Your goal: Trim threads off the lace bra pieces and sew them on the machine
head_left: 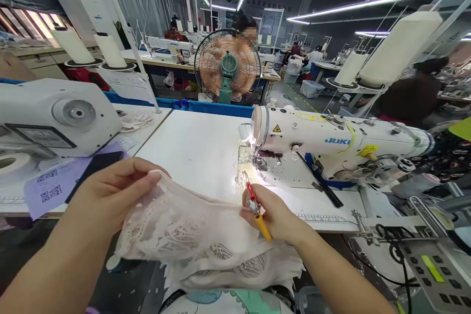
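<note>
Between my left thumb and fingers is the upper left edge of a pale pink lace bra [195,228], gripped by my left hand [121,191]. My right hand [270,213] is closed around small thread snips [257,211] with red and yellow parts, and its fingertips also pinch the bra's top edge. The fabric is stretched between both hands, in front of the table edge. More lace fabric [253,267] lies below it on my lap. Just beyond my right hand is the lit needle area of a white JUKI sewing machine [305,135].
A second white machine [59,117] stands at left, by a purple paper [55,186] and a dark phone-like slab [95,171]. A black tool [320,181] lies under the right machine's arm. Ahead stands a large fan [228,66], with a person behind it. Thread cones [401,46] rise at right.
</note>
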### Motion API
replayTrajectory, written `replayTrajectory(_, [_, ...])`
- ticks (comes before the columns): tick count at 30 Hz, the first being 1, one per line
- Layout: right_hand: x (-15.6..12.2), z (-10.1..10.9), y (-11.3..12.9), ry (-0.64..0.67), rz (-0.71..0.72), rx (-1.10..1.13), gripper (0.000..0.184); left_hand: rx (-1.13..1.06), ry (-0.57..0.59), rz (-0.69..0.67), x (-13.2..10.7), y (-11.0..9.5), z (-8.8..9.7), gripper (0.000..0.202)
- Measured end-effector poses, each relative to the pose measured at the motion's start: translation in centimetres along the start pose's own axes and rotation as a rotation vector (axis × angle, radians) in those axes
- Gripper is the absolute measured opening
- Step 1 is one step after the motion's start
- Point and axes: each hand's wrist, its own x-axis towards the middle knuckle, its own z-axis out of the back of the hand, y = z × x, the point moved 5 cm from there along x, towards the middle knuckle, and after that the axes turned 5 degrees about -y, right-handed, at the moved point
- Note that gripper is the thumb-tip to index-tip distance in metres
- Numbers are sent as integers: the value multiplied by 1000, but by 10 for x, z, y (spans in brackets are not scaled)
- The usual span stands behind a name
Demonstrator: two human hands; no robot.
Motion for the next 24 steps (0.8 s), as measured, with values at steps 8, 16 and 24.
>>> replayTrajectory(8, [-7,10,-69,-46,-352,-295,21,94,125,347,76,81,-20,41])
replayTrajectory(16, [-13,29,-121,-96,-564,-460,13,117,220,527,113,124,-45,54])
replayTrajectory(24, [-33,117,-147,-60,-827,-760,5,65,52,625,120,133,-41,36])
